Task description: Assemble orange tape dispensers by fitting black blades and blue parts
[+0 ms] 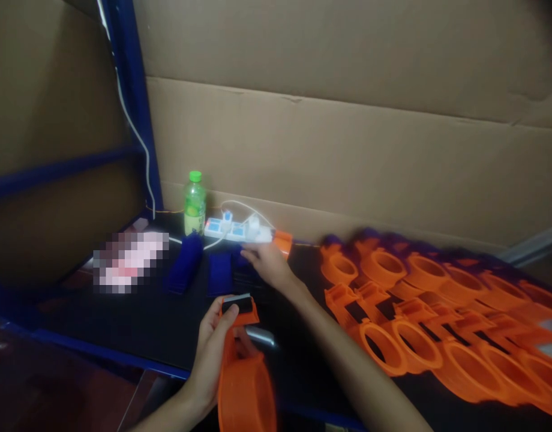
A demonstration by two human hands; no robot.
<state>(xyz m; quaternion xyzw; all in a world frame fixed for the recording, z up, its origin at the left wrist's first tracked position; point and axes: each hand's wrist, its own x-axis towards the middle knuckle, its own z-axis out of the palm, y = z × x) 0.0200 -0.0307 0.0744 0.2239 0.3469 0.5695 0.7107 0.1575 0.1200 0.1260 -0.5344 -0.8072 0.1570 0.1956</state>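
Observation:
My left hand grips an orange plastic tape dispenser, with the thumb on a black pad below its toothed metal blade. The round hub of the dispenser hangs toward me. Farther back, my right hand reaches over a dark blue piece, with thumb and forefinger slightly apart; whether they touch the piece I cannot make out. Two more blue pieces stand to its left, an upright one and a leaning one. Between my arms lies a blurred shiny metal object.
Rows of orange tape dispensers, some with blue parts, cover the right of the black table. At the back are a green-capped bottle, a white power strip with cables, and an orange object. Cardboard walls the rear.

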